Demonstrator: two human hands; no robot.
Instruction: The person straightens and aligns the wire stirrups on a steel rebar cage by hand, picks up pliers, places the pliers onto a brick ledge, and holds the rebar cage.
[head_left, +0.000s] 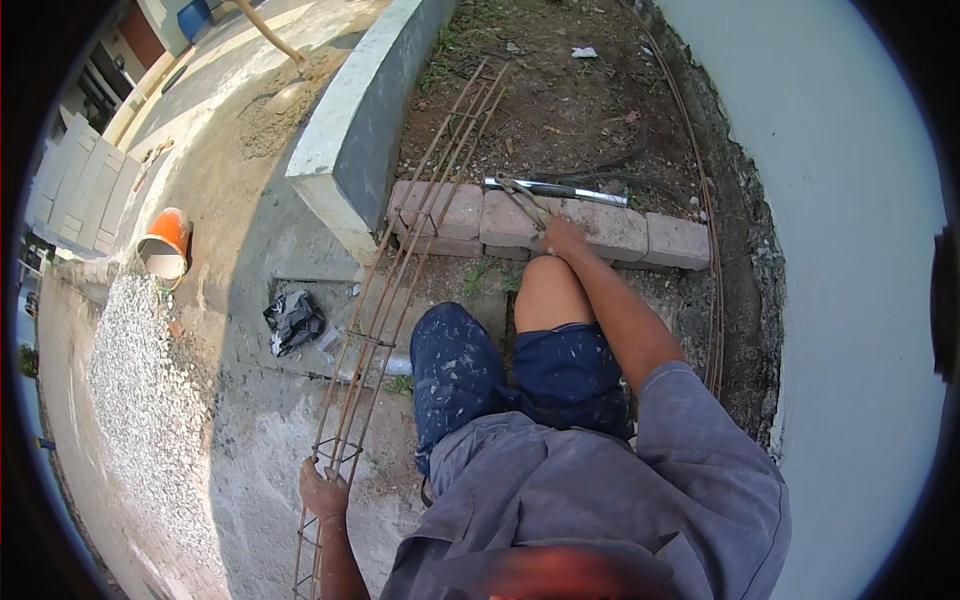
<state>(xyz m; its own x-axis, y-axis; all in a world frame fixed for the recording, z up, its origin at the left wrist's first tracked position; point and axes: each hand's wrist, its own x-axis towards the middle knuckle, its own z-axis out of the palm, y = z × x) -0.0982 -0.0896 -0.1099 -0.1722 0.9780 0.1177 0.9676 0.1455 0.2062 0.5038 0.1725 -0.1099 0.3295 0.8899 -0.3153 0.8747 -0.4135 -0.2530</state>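
Observation:
A long rebar cage (392, 270) of thin rusty bars and square stirrups slants from the lower left over the block row to the soil. My left hand (325, 490) is closed round its bars near the lower end. My right hand (563, 238), just beyond my right knee, is closed on a thin two-armed tool (527, 203) that looks like pincers; its exact kind is unclear. The arms spread away from me over the pinkish blocks (612, 226). Behind them lies a silver level-like bar (590, 194).
A low whitish wall (352, 165) stands left of the cage's far end; a tall pale wall (850, 250) rises on the right. Thin rods (708, 240) run along its foot. At left are a black plastic bag (294, 322), a white gravel pile (145, 370) and an orange bucket (170, 235).

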